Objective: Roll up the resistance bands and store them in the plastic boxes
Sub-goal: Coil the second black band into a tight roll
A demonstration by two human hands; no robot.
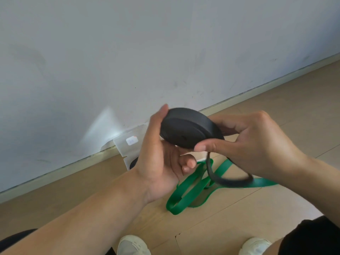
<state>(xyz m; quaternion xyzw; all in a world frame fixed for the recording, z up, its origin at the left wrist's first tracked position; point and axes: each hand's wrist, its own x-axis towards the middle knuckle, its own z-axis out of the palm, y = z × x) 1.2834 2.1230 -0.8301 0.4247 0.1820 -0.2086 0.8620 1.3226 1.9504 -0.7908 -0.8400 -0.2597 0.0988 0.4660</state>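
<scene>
You are mid-roll: your left hand [161, 162] cups the black band coil [187, 127] held above the floor, your right hand [244, 144] pinches its rim. Wind in the loose tail [226, 179] next, keeping tension.

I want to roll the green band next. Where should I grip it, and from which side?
Judging by its pose, grip the folded loop end of the green band from above: it lies flat on the floor, nearest you, clear of the black band.
</scene>
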